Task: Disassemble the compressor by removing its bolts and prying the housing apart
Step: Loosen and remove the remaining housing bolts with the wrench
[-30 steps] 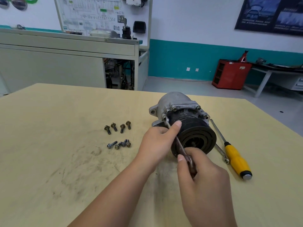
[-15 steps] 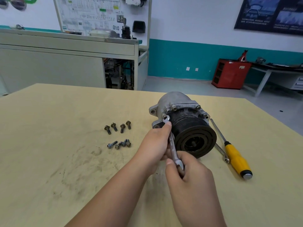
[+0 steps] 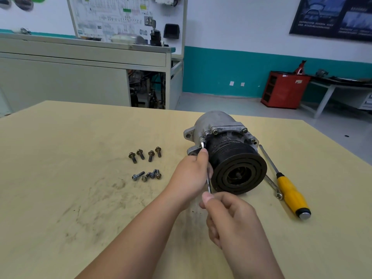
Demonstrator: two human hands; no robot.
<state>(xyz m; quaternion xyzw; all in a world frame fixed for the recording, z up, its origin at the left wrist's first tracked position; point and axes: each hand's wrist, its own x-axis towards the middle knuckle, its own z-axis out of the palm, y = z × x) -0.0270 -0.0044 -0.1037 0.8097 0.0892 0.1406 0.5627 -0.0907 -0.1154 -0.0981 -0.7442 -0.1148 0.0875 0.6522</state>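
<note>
one compressor point(image 3: 227, 150). on the table point(image 3: 60, 178), eight loose: four brownish bolts point(image 3: 151, 155) in a row, four silvery bolts point(image 3: 138, 175) bunched. three bolt heads point(image 3: 215, 131) show on the compressor. two wrenches: held wrench point(image 3: 208, 184), spare wrench point(image 3: 271, 184). one screwdriver point(image 3: 291, 194). two hands: left hand point(image 3: 191, 176), right hand point(image 3: 229, 216).

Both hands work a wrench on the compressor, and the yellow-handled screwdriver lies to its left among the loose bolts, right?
Not quite: the head view shows the yellow-handled screwdriver lying right of the compressor, apart from the loose bolts on its left. The left hand and the right hand do hold the wrench.
</note>
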